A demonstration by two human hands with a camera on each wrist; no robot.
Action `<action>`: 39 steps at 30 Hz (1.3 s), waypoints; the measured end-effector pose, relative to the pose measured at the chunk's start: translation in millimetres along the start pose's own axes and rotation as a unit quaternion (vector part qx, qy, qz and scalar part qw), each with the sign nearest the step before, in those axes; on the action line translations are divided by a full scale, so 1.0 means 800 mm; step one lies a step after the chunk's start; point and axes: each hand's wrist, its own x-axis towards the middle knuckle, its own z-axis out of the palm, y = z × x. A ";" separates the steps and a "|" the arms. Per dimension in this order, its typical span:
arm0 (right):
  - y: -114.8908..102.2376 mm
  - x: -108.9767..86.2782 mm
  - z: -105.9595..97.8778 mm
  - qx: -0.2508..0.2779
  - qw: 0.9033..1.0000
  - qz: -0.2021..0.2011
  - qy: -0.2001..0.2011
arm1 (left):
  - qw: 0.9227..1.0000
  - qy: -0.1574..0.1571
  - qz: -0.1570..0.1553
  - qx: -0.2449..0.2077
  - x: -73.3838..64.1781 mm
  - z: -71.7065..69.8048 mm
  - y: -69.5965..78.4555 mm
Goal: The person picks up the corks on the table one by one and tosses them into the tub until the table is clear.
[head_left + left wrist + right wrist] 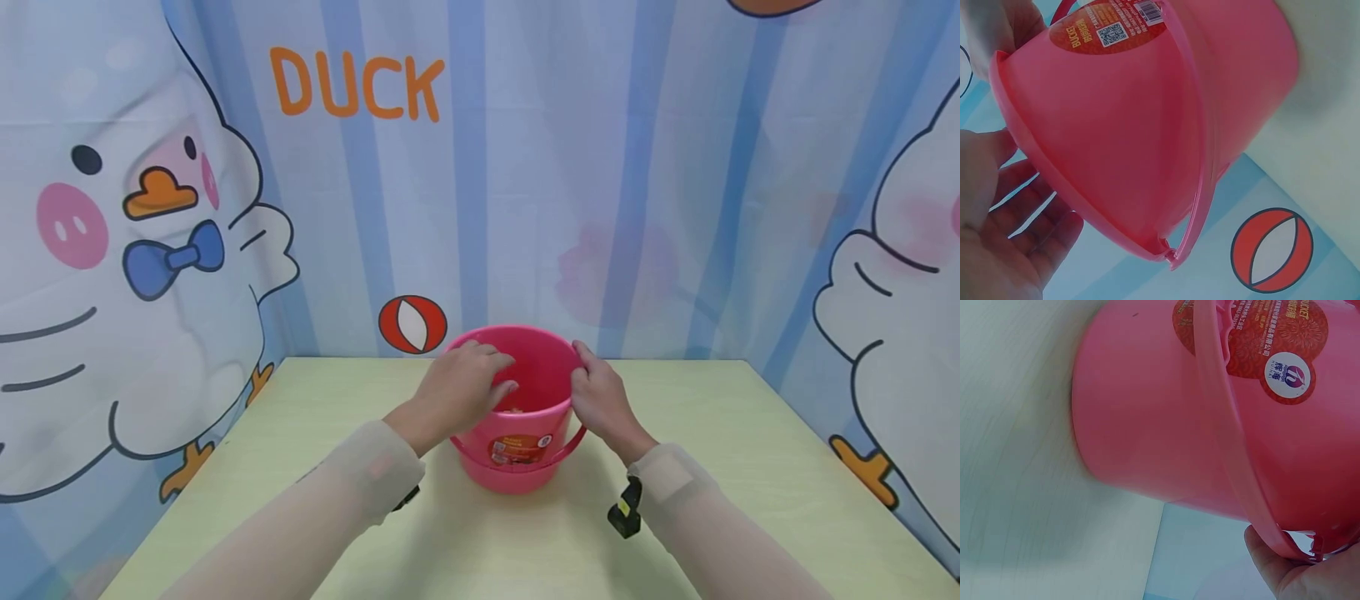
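Note:
A pink plastic bucket (480,437) stands upright on the table, its handle hanging down across the front and a red label (517,450) below the rim. My left hand (468,375) is over the left side of the bucket's mouth; in the left wrist view its fingers (1038,215) are spread and loosely bent beside the rim, holding nothing. My right hand (600,396) grips the rim on the right where the handle joins, and the right wrist view shows its fingers (1266,559) at that joint. Most of the bucket's inside is hidden; a small pale bit shows behind the front rim.
The pale wooden table (337,400) runs back to a blue striped curtain (510,167) printed with ducks and a red-and-white ball (412,324). A small black device (626,510) is strapped under the right wrist, and another sits partly hidden under the left.

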 end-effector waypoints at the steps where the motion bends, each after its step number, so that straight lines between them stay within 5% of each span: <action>1: 0.000 0.000 0.001 0.002 1.000 0.001 -0.003 | 1.000 0.000 -0.003 0.000 -0.001 0.000 0.000; 32: 0.001 0.000 -0.015 -0.043 0.999 -0.012 -0.024 | 0.998 0.058 -0.036 -0.005 -0.040 0.001 -0.037; 39: 0.010 -0.009 -0.025 -0.078 0.994 -0.071 0.000 | 0.996 0.064 -0.053 -0.012 -0.050 -0.006 -0.047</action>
